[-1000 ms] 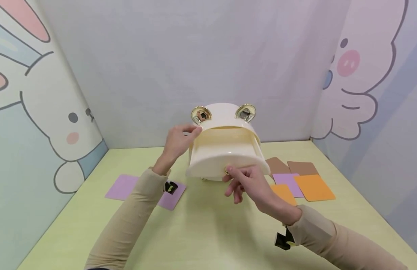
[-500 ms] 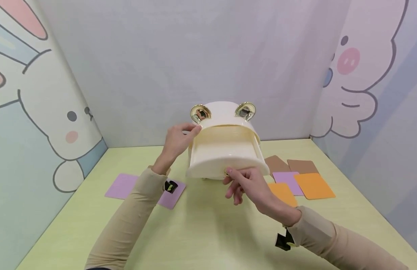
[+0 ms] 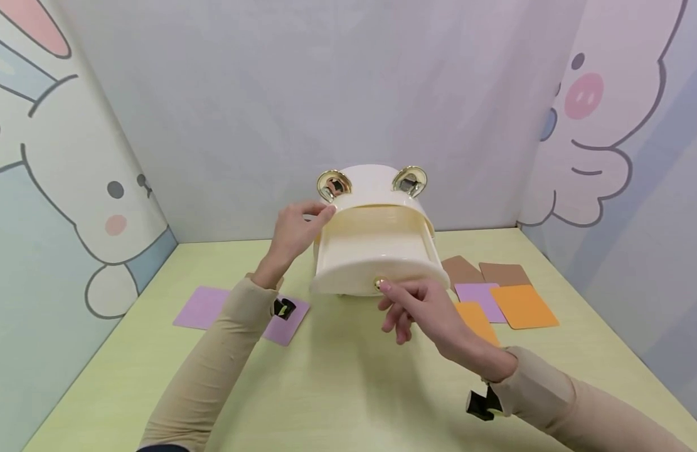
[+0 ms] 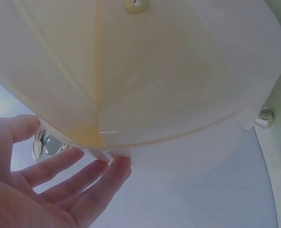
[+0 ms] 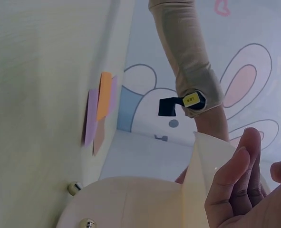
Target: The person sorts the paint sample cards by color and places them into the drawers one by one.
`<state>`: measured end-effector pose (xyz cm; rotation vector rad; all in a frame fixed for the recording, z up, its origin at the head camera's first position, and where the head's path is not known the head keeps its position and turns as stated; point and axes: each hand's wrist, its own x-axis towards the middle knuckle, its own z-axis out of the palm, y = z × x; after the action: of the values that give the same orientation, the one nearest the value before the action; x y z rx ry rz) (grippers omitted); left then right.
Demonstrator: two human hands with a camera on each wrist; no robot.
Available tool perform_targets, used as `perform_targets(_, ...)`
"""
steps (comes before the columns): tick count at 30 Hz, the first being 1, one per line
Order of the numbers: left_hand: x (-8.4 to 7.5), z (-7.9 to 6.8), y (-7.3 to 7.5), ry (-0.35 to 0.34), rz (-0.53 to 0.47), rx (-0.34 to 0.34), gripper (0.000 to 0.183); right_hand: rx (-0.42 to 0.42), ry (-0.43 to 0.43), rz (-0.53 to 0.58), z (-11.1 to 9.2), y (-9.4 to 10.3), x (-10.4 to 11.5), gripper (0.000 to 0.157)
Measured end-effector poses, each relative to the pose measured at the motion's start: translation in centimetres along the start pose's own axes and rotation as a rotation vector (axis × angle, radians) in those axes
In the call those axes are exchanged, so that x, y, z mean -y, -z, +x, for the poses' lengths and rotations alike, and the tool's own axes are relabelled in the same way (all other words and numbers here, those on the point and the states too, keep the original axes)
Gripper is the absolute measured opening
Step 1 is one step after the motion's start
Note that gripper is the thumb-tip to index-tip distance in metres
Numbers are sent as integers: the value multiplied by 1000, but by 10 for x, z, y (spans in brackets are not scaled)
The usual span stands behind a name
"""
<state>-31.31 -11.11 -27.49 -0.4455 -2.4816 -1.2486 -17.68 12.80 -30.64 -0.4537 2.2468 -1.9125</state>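
A cream drawer box (image 3: 372,181) with gold ear-shaped trims (image 3: 409,182) stands mid-table, its curved drawer (image 3: 348,277) pulled out toward me. At the box's upper left edge, my left hand (image 3: 293,233) holds on with the thumb near the front rim. The left wrist view shows that hand's fingers (image 4: 102,183) against the shell, a gold ear behind them. My right hand (image 3: 430,311) is right at the drawer's gold knob (image 3: 379,284), which shows beside the thumb tip. Its other fingers are loosely bent, before the drawer front (image 5: 207,159) in the right wrist view.
Purple cards (image 3: 200,307) lie on the left of the pale green table (image 3: 337,376). Brown cards (image 3: 506,274), orange cards (image 3: 526,306) and a purple card (image 3: 484,301) lie on the right. A grey wall (image 3: 348,94) rises behind, with cartoon-printed side walls.
My right hand has shifted slightly right, so the gold knob shows more beside the thumb. The drawer stays pulled out. My left hand stays at the box's edge. The view tilts down slightly.
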Motion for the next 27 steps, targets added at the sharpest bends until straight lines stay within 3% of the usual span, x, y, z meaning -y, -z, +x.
perform_targets(4, 1, 0, -1, 0, -5, 2, 38, -56, 125, -23, -11, 13, 10, 32)
perform_targets(9, 0, -1, 0, 5, -6, 6, 38, -243, 469, -64, -11, 46, 16, 26)
perform_targets(11, -1, 0, 0, 6, -9, 8, 38, -339, 585, -176, -4, 63, 10, 23)
perform_targets(14, -2, 0, 1, 11, -8, 9, 38, -418, 660, -483, 11, 93, -13, 11)
perform_targets(16, -2, 1, 1, 12, -6, 11, 38, -361, 613, -738, 17, 112, -35, 10)
perform_targets(17, -2, 2, 0, 13, -4, 11, 38, -289, 577, -839, 19, 121, -46, 19)
perform_targets(21, -3, 2, 0, 9, -1, 9, 37, 19, 349, -1091, 16, 141, -85, 55)
perform_targets(23, -3, 2, 0, 9, -2, 8, 37, 45, 223, -1131, 13, 142, -97, 57)
perform_targets(27, -3, 0, 0, 12, -9, 6, 37, -109, -51, -1254, 4, 129, -106, 64)
